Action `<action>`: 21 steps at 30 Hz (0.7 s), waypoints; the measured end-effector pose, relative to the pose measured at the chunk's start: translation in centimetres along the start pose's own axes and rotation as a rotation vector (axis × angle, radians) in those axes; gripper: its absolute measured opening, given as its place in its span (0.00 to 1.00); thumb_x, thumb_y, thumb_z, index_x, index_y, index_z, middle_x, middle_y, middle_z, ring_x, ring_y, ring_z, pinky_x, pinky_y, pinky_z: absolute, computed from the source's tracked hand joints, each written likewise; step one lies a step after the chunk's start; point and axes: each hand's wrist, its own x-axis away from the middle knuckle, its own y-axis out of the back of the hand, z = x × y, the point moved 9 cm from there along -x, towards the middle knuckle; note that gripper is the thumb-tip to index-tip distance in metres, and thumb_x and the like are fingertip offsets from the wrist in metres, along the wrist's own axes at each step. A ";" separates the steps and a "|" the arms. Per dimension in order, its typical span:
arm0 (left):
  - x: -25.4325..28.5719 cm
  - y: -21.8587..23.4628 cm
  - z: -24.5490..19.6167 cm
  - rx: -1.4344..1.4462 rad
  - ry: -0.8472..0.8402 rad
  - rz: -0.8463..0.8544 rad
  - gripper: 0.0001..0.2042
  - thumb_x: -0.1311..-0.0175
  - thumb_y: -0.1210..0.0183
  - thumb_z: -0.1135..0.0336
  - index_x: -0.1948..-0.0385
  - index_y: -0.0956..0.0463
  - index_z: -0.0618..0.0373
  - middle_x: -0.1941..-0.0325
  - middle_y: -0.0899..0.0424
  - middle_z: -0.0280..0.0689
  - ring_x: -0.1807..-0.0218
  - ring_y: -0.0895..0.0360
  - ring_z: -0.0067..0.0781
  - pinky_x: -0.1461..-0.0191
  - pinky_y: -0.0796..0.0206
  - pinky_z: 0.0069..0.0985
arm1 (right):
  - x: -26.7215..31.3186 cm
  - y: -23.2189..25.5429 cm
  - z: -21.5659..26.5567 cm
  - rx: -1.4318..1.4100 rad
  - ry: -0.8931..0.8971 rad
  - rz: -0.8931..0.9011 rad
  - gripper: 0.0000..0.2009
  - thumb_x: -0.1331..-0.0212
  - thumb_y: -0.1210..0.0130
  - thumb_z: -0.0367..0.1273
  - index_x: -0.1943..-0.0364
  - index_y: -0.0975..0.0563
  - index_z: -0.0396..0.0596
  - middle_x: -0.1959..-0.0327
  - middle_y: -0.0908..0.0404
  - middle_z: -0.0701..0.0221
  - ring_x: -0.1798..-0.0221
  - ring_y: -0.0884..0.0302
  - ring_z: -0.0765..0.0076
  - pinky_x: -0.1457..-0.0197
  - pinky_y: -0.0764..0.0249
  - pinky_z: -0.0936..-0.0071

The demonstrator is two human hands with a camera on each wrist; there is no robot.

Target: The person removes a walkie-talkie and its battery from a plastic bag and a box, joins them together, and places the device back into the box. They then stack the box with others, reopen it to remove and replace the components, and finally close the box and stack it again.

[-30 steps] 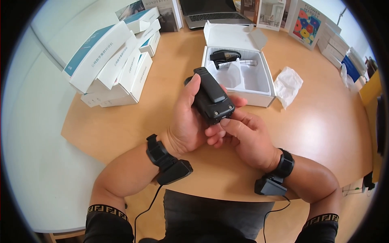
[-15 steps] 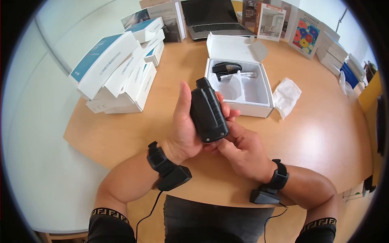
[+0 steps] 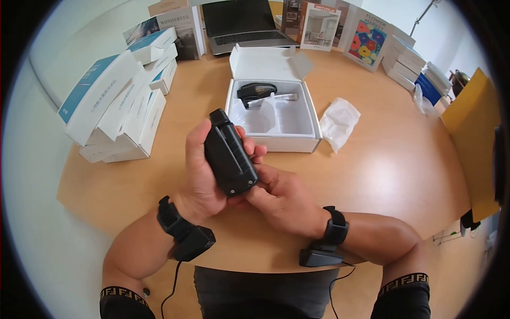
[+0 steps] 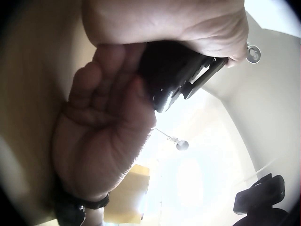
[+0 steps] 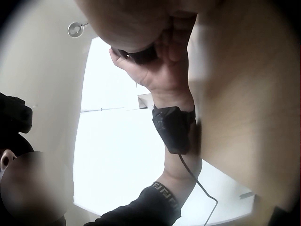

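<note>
A black walkie-talkie [image 3: 229, 155] with a belt clip lies slanted in my left hand [image 3: 201, 186], its two metal contacts at the near end. The left thumb runs along one side, and the other fingertips wrap round the far side. My right hand [image 3: 289, 204] meets the lower end, thumb at the bottom corner and curled fingers tucked against it. In the left wrist view the right hand [image 4: 103, 141] reaches up to the dark walkie-talkie [image 4: 169, 66]. The right wrist view has the left hand [image 5: 162, 77] behind the right; much of the radio is hidden.
An open white box [image 3: 292, 145] stands just beyond the hands, with a black charger cable [image 3: 256, 91] in its tray. Crumpled white paper [image 3: 340, 123] lies right of it. Stacked white-and-blue boxes [image 3: 114, 114] stand left, a laptop [image 3: 239, 24] and books [image 3: 366, 40] behind.
The walkie-talkie has turned in the left hand, from its clip face showing to its ribbed side showing. The right hand stays at its lower end. The head view has shifted.
</note>
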 end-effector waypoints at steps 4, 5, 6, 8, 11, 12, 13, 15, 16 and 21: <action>-0.2 0.5 -0.2 -0.005 -0.038 -0.028 0.28 0.35 0.49 0.33 0.60 0.27 0.53 0.67 0.22 0.36 0.55 0.23 0.37 0.46 0.26 0.33 | -0.4 0.1 -0.4 0.087 -0.077 0.064 0.15 0.26 0.49 0.28 0.39 0.28 0.39 0.49 0.18 0.69 0.45 0.20 0.76 0.37 0.25 0.76; -0.3 0.5 -0.1 0.010 -0.029 -0.016 0.28 0.35 0.49 0.33 0.60 0.27 0.53 0.67 0.22 0.36 0.55 0.23 0.37 0.46 0.26 0.33 | -0.4 0.1 -0.5 0.099 -0.079 0.075 0.16 0.27 0.47 0.28 0.39 0.28 0.39 0.48 0.19 0.69 0.44 0.21 0.76 0.37 0.25 0.75; -0.3 0.6 -0.3 0.008 -0.044 -0.010 0.27 0.35 0.47 0.34 0.61 0.26 0.54 0.67 0.21 0.37 0.54 0.22 0.39 0.45 0.26 0.34 | -0.4 0.2 -0.7 0.111 -0.083 0.061 0.16 0.27 0.47 0.28 0.39 0.28 0.39 0.48 0.19 0.69 0.44 0.21 0.76 0.37 0.25 0.75; -0.1 0.6 -0.7 0.008 -0.055 -0.019 0.26 0.35 0.45 0.36 0.61 0.26 0.55 0.66 0.20 0.39 0.53 0.20 0.41 0.43 0.26 0.36 | -0.4 -0.5 0.3 0.057 0.060 0.130 0.19 0.29 0.44 0.28 0.37 0.30 0.39 0.44 0.21 0.69 0.43 0.22 0.76 0.38 0.25 0.74; -0.3 0.6 -0.8 -0.006 -0.086 0.021 0.23 0.33 0.45 0.41 0.59 0.27 0.55 0.65 0.20 0.39 0.50 0.21 0.41 0.41 0.27 0.36 | -0.6 -0.3 0.2 0.041 0.057 0.143 0.25 0.32 0.39 0.30 0.35 0.33 0.39 0.42 0.23 0.68 0.42 0.24 0.76 0.37 0.26 0.73; -0.3 0.5 -0.7 -0.003 -0.088 0.030 0.23 0.33 0.45 0.41 0.59 0.27 0.55 0.65 0.20 0.39 0.50 0.21 0.41 0.41 0.27 0.36 | -0.7 -0.3 0.4 0.049 0.059 0.140 0.25 0.32 0.39 0.30 0.35 0.33 0.39 0.42 0.23 0.68 0.42 0.24 0.76 0.37 0.26 0.73; -0.2 0.4 -0.7 -0.051 -0.104 0.036 0.21 0.32 0.44 0.44 0.57 0.28 0.55 0.64 0.20 0.38 0.48 0.22 0.40 0.39 0.28 0.36 | -0.8 0.1 -0.1 0.083 -0.012 0.113 0.27 0.32 0.38 0.32 0.34 0.34 0.39 0.42 0.23 0.68 0.41 0.25 0.76 0.37 0.26 0.72; -0.2 0.3 -0.4 -0.096 -0.116 0.055 0.20 0.32 0.43 0.47 0.56 0.28 0.56 0.62 0.20 0.38 0.46 0.22 0.40 0.37 0.30 0.36 | -0.8 0.4 -0.3 0.124 -0.081 0.075 0.30 0.33 0.36 0.34 0.33 0.35 0.38 0.41 0.24 0.68 0.41 0.26 0.76 0.37 0.27 0.72; -0.2 0.2 -0.4 -0.144 -0.137 0.093 0.18 0.32 0.42 0.51 0.54 0.28 0.56 0.61 0.20 0.38 0.44 0.23 0.40 0.36 0.31 0.36 | -0.8 0.4 -0.1 0.168 -0.070 0.044 0.33 0.34 0.35 0.36 0.31 0.37 0.37 0.40 0.25 0.66 0.40 0.27 0.75 0.36 0.27 0.72; 0.4 -0.6 -0.8 -0.244 -0.212 0.167 0.14 0.32 0.40 0.61 0.52 0.27 0.56 0.58 0.19 0.38 0.40 0.24 0.40 0.33 0.33 0.38 | -0.4 0.1 1.5 0.399 0.146 -0.081 0.41 0.35 0.34 0.37 0.24 0.46 0.39 0.37 0.27 0.62 0.37 0.28 0.70 0.34 0.29 0.71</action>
